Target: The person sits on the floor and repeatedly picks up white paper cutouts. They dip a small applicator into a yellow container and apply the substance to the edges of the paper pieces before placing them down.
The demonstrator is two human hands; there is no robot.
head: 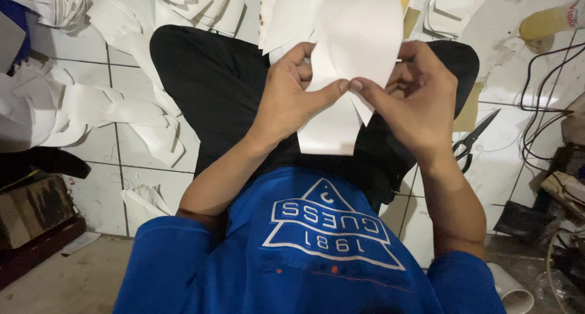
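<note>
A white tiled floor (103,76) fills the view, and the person sits on it cross-legged in black trousers (213,88) and a blue shirt (292,259). Heaps of white cut-out sheets (73,110) lie on the tiles to the person's left and along the top edge, with a smaller stack (143,201) near the left knee.

Over the lap, both hands hold a bundle of white curved pieces (350,46), raised between them and fanning upward past the fingers, while a longer strip of the same material hangs down below the thumbs to the trousers. The left hand (292,95) grips the bundle from its own side, thumb stretched across the front. The right hand (408,91) closes on it from the other side, and the two thumb tips meet (or very nearly so) on the front face of the pieces.

On the tiles just beyond the right wrist lies a pair of black scissors (472,140). Further right, dark cables (539,101) trail over the floor, and a yellowish bottle (548,21) lies near the top corner.
</note>
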